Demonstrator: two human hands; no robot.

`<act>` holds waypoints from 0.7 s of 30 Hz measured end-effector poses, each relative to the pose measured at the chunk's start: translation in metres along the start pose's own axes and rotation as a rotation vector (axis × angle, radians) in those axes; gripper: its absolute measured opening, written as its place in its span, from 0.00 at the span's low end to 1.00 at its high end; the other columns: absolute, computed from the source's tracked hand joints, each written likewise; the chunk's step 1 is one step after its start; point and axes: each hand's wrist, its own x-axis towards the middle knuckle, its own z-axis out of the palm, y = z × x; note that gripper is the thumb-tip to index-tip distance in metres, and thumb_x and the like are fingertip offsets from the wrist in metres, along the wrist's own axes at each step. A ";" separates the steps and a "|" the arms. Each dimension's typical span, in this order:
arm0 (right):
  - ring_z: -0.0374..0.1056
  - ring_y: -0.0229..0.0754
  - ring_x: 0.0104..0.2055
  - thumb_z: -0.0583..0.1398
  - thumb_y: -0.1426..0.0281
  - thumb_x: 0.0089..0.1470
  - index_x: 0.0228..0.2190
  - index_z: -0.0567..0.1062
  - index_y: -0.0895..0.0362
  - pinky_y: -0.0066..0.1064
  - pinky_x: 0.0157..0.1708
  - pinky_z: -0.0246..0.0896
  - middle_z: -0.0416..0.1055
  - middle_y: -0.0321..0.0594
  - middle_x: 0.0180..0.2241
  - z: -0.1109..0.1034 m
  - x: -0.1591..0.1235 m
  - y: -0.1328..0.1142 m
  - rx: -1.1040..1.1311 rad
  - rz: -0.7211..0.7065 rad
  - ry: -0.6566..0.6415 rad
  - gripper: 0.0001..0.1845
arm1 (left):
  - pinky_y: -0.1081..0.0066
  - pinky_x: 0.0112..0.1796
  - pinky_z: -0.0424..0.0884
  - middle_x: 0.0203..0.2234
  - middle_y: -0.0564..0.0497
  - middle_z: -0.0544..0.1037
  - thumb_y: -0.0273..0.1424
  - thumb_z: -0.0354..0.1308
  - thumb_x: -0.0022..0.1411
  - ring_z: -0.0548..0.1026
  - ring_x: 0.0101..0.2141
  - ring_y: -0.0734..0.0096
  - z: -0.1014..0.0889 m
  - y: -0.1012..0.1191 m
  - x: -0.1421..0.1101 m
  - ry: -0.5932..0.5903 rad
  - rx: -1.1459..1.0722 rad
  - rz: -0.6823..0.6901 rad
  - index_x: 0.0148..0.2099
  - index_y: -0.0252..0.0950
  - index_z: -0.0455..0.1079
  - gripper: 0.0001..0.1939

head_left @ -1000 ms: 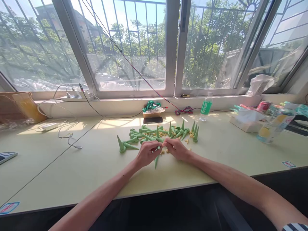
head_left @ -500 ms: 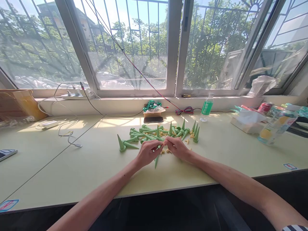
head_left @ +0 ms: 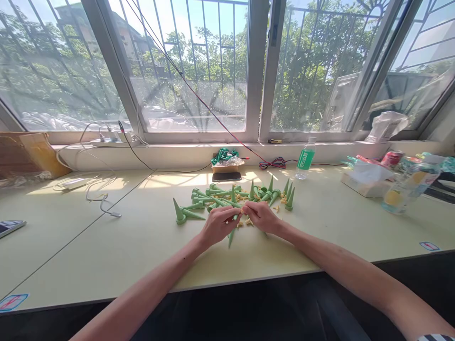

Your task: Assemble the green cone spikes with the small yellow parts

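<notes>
My left hand (head_left: 217, 226) is closed around a green cone-shaped spike (head_left: 232, 236) whose tip points down towards me. My right hand (head_left: 262, 217) is pinched at the spike's top end, its fingertips meeting those of the left; a small yellow piece seems to be between them. Just beyond both hands lies a pile of green spikes (head_left: 227, 198), some lying, some standing, with small yellow pieces (head_left: 249, 222) scattered among them on the pale table (head_left: 142, 246).
A dark phone (head_left: 226, 176) and a small box lie behind the pile. A green-labelled bottle (head_left: 304, 159) stands near the window sill. Tissue box, cans and packets (head_left: 391, 182) crowd the right. Cables and a charger (head_left: 92, 187) lie at left.
Both hands stay together at the spike with only small finger movement. The view has shifted slightly.
</notes>
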 end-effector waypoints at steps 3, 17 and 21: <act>0.43 0.33 0.21 0.48 0.61 0.65 0.21 0.56 0.55 0.27 0.23 0.43 0.47 0.28 0.18 0.000 0.000 0.000 -0.021 0.021 0.000 0.21 | 0.79 0.20 0.57 0.18 0.57 0.66 0.26 0.57 0.64 0.59 0.18 0.81 0.000 0.000 0.000 -0.003 0.005 -0.009 0.37 0.35 0.75 0.05; 0.45 0.33 0.21 0.48 0.60 0.65 0.20 0.56 0.55 0.28 0.23 0.43 0.48 0.29 0.18 -0.001 0.000 -0.003 -0.025 0.039 0.002 0.22 | 0.78 0.21 0.57 0.18 0.58 0.65 0.27 0.56 0.64 0.58 0.17 0.81 0.002 -0.002 -0.001 0.012 0.042 0.035 0.37 0.36 0.75 0.06; 0.45 0.33 0.21 0.48 0.59 0.65 0.20 0.56 0.56 0.28 0.23 0.42 0.48 0.29 0.18 -0.001 0.000 -0.002 -0.011 0.050 0.008 0.23 | 0.78 0.21 0.57 0.18 0.58 0.66 0.26 0.56 0.64 0.58 0.18 0.81 0.002 -0.002 -0.001 0.013 0.049 0.032 0.38 0.35 0.75 0.06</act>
